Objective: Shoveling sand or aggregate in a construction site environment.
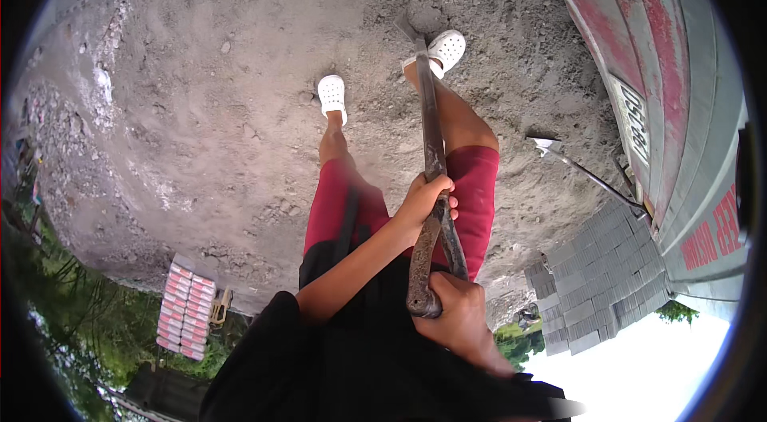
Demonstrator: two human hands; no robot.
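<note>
A long shovel (431, 118) reaches away from my body over the grey ground, its metal shaft ending in a split, worn handle. My left hand (426, 202) is wrapped round the shaft just above the split. Lower down, my right hand (455, 306) is closed on the handle's end, close to my body. At the far end the blade (410, 26) meets loose dirt beside my right white clog (447, 49); how deep it sits I cannot tell. My left white clog (331, 95) stands flat on the ground to the left.
A truck's red and pale green rear (631, 47) rises along the right. Another long-handled tool (583, 166) lies near it. Stacked grey blocks (599, 270) stand at lower right, and piled red-and-white bags (186, 306) at lower left. Rubble (104, 150) lines the left side.
</note>
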